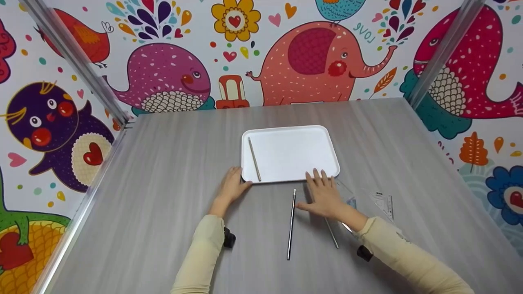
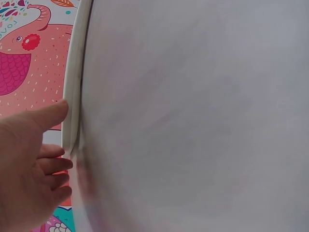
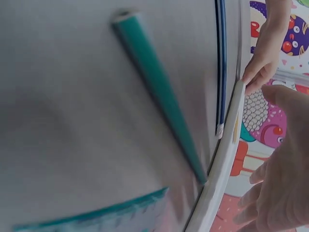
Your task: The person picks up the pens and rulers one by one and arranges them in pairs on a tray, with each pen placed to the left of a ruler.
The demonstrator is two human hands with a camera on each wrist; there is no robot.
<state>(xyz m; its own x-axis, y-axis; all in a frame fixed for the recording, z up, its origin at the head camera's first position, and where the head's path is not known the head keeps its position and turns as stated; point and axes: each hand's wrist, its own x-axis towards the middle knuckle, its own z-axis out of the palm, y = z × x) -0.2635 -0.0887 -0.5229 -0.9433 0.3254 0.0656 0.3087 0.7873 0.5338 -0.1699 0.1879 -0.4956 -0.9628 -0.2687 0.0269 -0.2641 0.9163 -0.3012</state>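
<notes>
A white tray (image 1: pixel 292 153) lies on the table with a gold-coloured pencil (image 1: pixel 254 159) along its left side. My left hand (image 1: pixel 233 188) holds the tray's front left corner, thumb on the rim in the left wrist view. Over the tray's front right edge reaches my right hand (image 1: pixel 325 200), fingers straight and spread, holding nothing; whether it touches the rim I cannot tell. A dark pencil (image 1: pixel 291 224) with a white eraser end lies left of the right hand. Partly hidden beneath that hand is a green pencil (image 3: pixel 159 92).
A clear set square (image 1: pixel 384 204) lies right of my right hand. Another clear measuring piece with a teal edge (image 3: pixel 96 215) is partly covered by the right hand and forearm. Cartoon-printed walls (image 1: pixel 241 57) and metal posts (image 1: pixel 445 53) border the grey table (image 1: pixel 171 163).
</notes>
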